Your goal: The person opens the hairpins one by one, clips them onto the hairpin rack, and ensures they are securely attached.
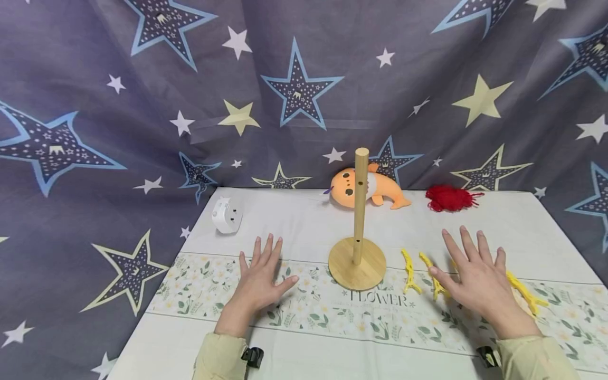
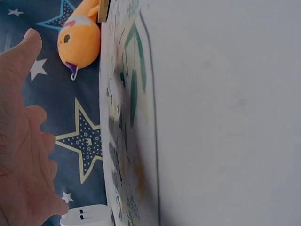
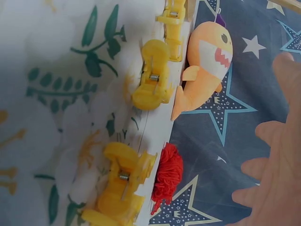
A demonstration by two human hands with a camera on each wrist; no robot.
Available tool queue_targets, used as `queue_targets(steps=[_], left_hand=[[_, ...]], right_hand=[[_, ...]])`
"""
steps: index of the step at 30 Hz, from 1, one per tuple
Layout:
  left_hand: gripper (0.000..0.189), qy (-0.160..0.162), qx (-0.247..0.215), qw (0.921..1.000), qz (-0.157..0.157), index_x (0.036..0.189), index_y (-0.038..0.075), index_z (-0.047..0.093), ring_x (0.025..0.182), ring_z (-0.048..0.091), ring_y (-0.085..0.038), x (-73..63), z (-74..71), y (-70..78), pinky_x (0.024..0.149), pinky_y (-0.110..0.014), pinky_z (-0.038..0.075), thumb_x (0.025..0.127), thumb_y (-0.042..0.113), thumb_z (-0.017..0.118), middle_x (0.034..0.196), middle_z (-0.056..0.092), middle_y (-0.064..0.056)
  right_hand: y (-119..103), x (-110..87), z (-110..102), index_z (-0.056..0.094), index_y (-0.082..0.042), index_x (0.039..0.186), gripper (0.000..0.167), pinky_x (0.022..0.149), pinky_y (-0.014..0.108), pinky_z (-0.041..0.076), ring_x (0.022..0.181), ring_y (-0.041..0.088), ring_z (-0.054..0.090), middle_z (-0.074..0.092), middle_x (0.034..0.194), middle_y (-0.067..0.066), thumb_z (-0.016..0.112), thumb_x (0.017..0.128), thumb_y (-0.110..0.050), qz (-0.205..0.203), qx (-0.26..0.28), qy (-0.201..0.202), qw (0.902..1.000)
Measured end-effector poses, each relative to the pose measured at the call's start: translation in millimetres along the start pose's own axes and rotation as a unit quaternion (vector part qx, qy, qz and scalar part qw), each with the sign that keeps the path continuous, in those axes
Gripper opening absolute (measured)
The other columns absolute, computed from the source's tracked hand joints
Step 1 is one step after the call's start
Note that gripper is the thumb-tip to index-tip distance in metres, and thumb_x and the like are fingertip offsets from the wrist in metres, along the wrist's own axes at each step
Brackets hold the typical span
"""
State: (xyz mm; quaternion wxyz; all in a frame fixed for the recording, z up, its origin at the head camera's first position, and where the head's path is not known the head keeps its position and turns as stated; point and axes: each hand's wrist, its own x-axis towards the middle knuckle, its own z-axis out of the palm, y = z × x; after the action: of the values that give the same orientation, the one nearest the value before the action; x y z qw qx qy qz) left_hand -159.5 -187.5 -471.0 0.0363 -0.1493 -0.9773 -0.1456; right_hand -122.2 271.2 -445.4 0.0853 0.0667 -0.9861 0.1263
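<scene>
My left hand [image 1: 256, 285] is palm down over the floral band of the tablecloth, fingers straight and spread, holding nothing. The right hand [image 1: 482, 282] has its fingers spread too and holds nothing. Around it lie yellow plastic spring clips [image 1: 409, 273], partly hidden by the hand; the right wrist view shows their metal springs on a clip [image 3: 153, 75]. Between the hands stands a wooden post [image 1: 358, 221] upright on a round base [image 1: 342, 266]. Whether either palm touches the cloth I cannot tell.
An orange plush shark [image 1: 387, 190] lies behind the post, partly hidden by it. Red yarn [image 1: 448, 198] sits at the back right. A white plug adapter [image 1: 227, 215] is at the back left. A star-patterned curtain [image 1: 294, 142] hangs behind the table.
</scene>
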Motion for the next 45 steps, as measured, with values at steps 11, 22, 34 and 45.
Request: queue_targets(steps=[11, 22, 34, 45], left_hand=[[0.102, -0.038, 0.002, 0.9986, 0.038, 0.159, 0.02, 0.006, 0.148, -0.011, -0.028, 16.5, 11.6, 25.7, 0.112, -0.066, -0.004, 0.084, 0.076, 0.048, 0.163, 0.0, -0.006], [0.103, -0.134, -0.019, 0.9861, 0.096, 0.158, 0.013, 0.01, 0.149, 0.002, -0.031, 47.0, 30.3, 65.9, 0.114, -0.063, 0.003, 0.085, 0.072, 0.053, 0.163, 0.006, -0.01], [0.104, -0.188, -0.047, 0.9763, 0.096, 0.158, 0.011, 0.009, 0.149, 0.007, -0.026, 59.9, 38.0, 73.0, 0.116, -0.058, 0.007, 0.085, 0.07, 0.054, 0.163, 0.009, -0.007], [0.102, -0.191, -0.044, 0.9756, 0.099, 0.158, 0.01, 0.012, 0.148, 0.012, -0.026, 62.7, 39.1, 76.3, 0.117, -0.057, 0.009, 0.086, 0.067, 0.056, 0.162, 0.017, -0.008]], right_hand=[[17.0, -17.3, -8.8, 0.007, -0.019, 0.159, 0.088, 0.101, 0.077, -0.012, 0.143, 0.05, -0.011, 0.004, 0.159, 0.028, 0.053, 0.094, -0.056, 0.014, 0.021, 0.001, 0.9997], [63.6, -45.2, -13.7, 0.002, -0.01, 0.157, 0.088, 0.099, 0.08, 0.006, 0.136, 0.062, -0.003, 0.002, 0.153, 0.038, 0.054, 0.097, -0.047, 0.066, 0.013, -0.003, 0.9977], [114.6, -74.3, -13.7, 0.024, 0.021, 0.141, 0.081, 0.088, 0.075, 0.032, 0.112, 0.067, 0.033, 0.029, 0.131, 0.05, 0.07, 0.088, -0.02, 0.129, -0.009, -0.049, 0.9905], [146.7, -81.6, -7.0, 0.041, 0.022, 0.13, 0.077, 0.077, 0.065, 0.044, 0.1, 0.06, 0.05, 0.046, 0.119, 0.046, 0.078, 0.08, -0.023, 0.166, -0.009, -0.128, 0.9777]])
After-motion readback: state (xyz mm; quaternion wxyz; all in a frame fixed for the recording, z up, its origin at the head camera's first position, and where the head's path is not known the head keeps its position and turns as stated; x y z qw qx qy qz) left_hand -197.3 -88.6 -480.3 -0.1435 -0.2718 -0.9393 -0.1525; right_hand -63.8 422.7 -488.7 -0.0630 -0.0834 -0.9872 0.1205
